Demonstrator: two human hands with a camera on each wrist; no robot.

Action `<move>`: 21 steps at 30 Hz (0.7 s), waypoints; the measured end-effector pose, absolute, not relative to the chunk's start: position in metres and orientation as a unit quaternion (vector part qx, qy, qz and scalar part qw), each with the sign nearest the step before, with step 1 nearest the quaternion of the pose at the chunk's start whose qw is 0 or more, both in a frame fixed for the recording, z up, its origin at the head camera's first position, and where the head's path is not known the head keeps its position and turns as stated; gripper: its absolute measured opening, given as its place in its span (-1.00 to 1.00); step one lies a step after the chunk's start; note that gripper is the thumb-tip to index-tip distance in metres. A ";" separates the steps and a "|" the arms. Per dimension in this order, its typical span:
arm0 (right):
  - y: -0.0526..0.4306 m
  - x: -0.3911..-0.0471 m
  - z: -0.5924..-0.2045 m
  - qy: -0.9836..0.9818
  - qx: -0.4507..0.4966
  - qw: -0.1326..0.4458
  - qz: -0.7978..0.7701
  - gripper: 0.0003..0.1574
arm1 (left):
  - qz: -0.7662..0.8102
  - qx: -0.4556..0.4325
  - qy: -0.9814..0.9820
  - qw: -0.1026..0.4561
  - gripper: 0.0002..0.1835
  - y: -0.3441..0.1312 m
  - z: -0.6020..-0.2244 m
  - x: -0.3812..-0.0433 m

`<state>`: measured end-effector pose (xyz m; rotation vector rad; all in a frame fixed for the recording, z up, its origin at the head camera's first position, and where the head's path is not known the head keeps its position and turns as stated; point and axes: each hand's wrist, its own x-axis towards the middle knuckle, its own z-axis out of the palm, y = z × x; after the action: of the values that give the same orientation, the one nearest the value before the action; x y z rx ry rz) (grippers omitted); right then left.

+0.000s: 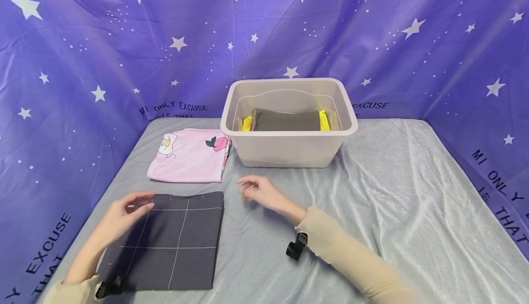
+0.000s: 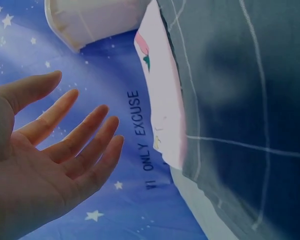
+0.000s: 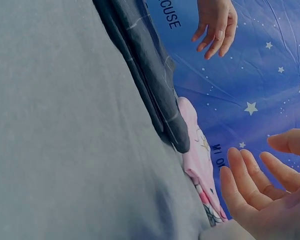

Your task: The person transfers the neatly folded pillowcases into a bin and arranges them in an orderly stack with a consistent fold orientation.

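Note:
A dark grey folded cloth (image 1: 194, 230) with thin white grid lines lies flat at the front left of the bed-like surface. Over its far left corner hovers my left hand (image 1: 124, 214), fingers relaxed and holding nothing; the left wrist view shows that hand (image 2: 65, 150) spread apart from the cloth (image 2: 230, 100). My right hand (image 1: 262, 191) is in the air to the right of the cloth, its fingers loosely bent around nothing. In the right wrist view this hand (image 3: 270, 190) appears with palm and fingers free. Behind the dark cloth lies a folded pink cloth (image 1: 192, 157) with a peach print.
A pale plastic bin (image 1: 289, 150) stands at the back middle, holding a dark folded cloth (image 1: 287, 121) and yellow pieces (image 1: 324, 120). Grey velvety fabric (image 1: 396, 212) covers the surface. Purple star-printed curtains (image 1: 256, 19) hang at the back and both sides.

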<state>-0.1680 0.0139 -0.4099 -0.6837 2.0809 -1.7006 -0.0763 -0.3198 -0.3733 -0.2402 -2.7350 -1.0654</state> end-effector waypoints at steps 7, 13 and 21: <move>0.004 -0.162 -0.416 0.731 -0.222 0.204 -0.611 -0.54 | -0.357 -0.063 -0.926 0.106 -0.72 -0.331 -0.382 -0.072; -0.003 -0.156 -0.422 0.718 -0.195 0.219 -0.631 -0.51 | -0.364 -0.048 -0.924 0.105 -0.70 -0.350 -0.402 -0.071; -0.006 -0.138 -0.402 0.706 -0.187 0.236 -0.641 -0.51 | -0.316 -0.013 -0.942 0.107 -0.68 -0.368 -0.422 -0.067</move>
<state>-0.1380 -0.0058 -0.4018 -0.5140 1.9359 -1.7573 -0.0665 -0.3681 -0.4218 -0.0395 -2.7739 -0.9312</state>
